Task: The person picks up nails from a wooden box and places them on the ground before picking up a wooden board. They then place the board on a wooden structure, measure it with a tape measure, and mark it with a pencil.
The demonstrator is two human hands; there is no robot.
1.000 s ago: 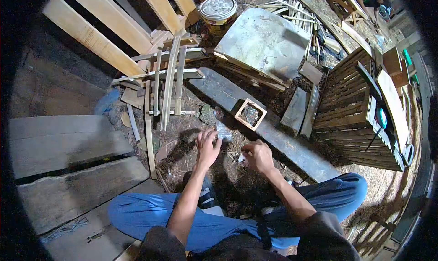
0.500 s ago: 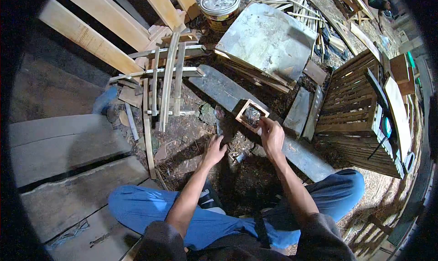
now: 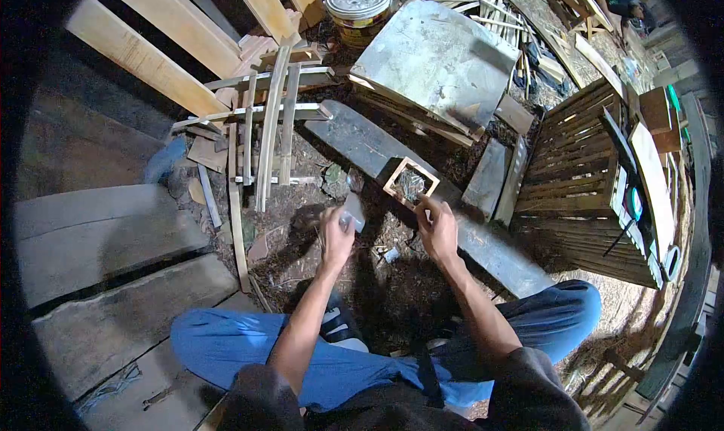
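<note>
On a clock face centred between the hands, twelve pointing away from the person, loose wood strips [image 3: 273,129] lie at ten. The left hand [image 3: 336,236], reaching for the ground half a second ago, now has its grip closed around a piece of clear plastic [image 3: 353,212], seemingly lifted; that plastic is thus now part of the handling. A white scrap [image 3: 391,255] lies on the ground at six. At one, the wooden box [image 3: 421,170] sits on a dark plank [image 3: 354,138], and the thin grey pieces [image 3: 409,184] inside show more plainly than they did. The right hand [image 3: 439,231] has drawn back a little and is bent at the box's near corner, around its five; whether that grip pinches anything, I cannot tell.

For movement, the left hand has dirt ground between it and the strips. The box's raised rim bounds any reach inside, the plank's edge slants from eleven to four, a pale board [image 3: 437,61] borders twelve, and a slatted frame [image 3: 573,167] limits swings toward half past two.
</note>
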